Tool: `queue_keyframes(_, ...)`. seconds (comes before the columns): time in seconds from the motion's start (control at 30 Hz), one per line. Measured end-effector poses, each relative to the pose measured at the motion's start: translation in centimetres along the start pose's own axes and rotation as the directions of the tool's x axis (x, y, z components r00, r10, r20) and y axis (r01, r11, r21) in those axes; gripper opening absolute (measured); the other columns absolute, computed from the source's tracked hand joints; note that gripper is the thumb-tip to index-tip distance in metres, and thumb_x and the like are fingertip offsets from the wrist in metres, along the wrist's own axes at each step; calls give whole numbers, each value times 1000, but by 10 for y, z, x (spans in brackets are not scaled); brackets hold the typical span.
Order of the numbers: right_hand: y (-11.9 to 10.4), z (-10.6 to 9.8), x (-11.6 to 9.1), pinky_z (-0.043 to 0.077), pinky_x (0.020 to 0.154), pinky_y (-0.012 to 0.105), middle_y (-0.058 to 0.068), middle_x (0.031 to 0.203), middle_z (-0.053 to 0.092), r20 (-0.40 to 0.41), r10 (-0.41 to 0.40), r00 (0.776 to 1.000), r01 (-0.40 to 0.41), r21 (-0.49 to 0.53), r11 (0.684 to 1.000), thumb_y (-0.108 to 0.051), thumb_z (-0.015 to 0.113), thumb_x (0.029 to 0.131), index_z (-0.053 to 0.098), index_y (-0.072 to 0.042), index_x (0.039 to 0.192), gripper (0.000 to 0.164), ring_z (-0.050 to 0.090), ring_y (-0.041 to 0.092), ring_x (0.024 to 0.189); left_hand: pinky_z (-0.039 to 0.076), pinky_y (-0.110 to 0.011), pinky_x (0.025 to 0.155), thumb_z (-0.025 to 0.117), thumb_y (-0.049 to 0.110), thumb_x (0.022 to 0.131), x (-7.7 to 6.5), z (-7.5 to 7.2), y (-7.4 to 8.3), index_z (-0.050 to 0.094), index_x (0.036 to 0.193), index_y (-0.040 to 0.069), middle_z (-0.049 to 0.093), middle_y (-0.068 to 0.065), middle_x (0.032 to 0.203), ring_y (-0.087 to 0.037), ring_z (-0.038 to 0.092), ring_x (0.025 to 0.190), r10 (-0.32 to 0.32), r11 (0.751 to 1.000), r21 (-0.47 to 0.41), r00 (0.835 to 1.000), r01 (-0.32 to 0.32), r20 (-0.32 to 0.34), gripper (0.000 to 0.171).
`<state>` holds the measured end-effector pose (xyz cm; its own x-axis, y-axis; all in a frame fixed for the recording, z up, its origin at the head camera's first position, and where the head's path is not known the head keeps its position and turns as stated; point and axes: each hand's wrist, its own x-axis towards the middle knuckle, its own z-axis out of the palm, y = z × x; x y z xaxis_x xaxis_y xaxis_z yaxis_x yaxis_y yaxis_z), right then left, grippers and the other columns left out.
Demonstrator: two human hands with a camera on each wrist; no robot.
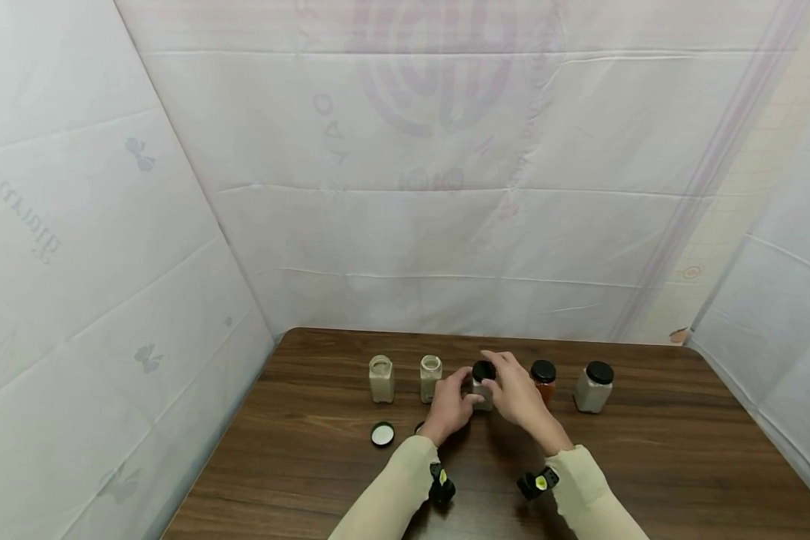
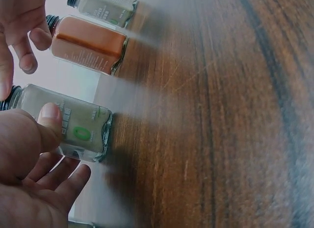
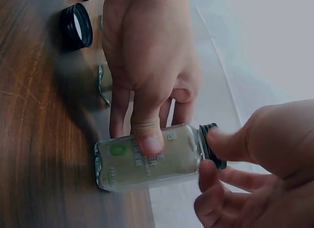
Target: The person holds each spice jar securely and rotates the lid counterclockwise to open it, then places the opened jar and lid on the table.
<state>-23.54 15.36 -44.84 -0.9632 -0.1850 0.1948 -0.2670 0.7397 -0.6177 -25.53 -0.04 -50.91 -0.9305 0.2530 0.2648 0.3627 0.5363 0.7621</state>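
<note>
Brace square glass spice jar (image 3: 172,163), lower centre-right of the head view, upright in left hand (image 1: 449,406), clamped round its body; turn black screw lid (image 1: 484,370) evenly with right hand (image 1: 517,391) pinched on its rim.

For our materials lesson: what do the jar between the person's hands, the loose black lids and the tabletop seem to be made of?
Gripped jar: probably glossy glass; its contents show through and the thick base catches light.
Loose lids: metal or plastic, unclear; black rims with slight sheen, pale inner faces.
Tabletop: wood or wood-look laminate; brown streaked grain, softly shiny.
</note>
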Motion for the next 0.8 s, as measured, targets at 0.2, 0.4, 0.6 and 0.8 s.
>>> queue_keyframes(0.2,3,3,-2,51,67,40,17,132,58,-97,26,995,-28,-16,999,-26,79,93,55,-6,145,61,65,31,97,58,-34,86,75,12,94,0,0,-1,65,131,9,72,-10,122,-18,73,95,-4,1000,1,1000,4,3,38)
queue_keyframes(0.4,5,8,-3,54,70,44,14,118,62,-147,64,987,-65,-1,998,-28,83,89,64,-5,133,53,64,31,97,57,-33,86,75,12,94,0,0,-1,65,130,10,72,-10,121,-23,71,101,-1,1000,-2,1000,1,0,37)
queue_keyframes(0.6,5,8,-2,45,60,35,14,122,60,-121,66,990,-64,18,998,-22,78,93,64,-6,134,46,60,25,84,57,-32,85,76,12,94,1,0,-1,66,129,11,73,-9,120,-21,72,101,-16,1000,9,1000,16,3,37)
queue_keyframes(0.8,4,7,0,43,55,32,17,138,53,-41,27,999,-27,6,1000,-10,67,100,59,-9,143,44,62,24,81,57,-32,85,76,14,94,2,-1,0,66,130,10,73,-10,119,-20,72,101,-12,1000,6,1000,12,12,38)
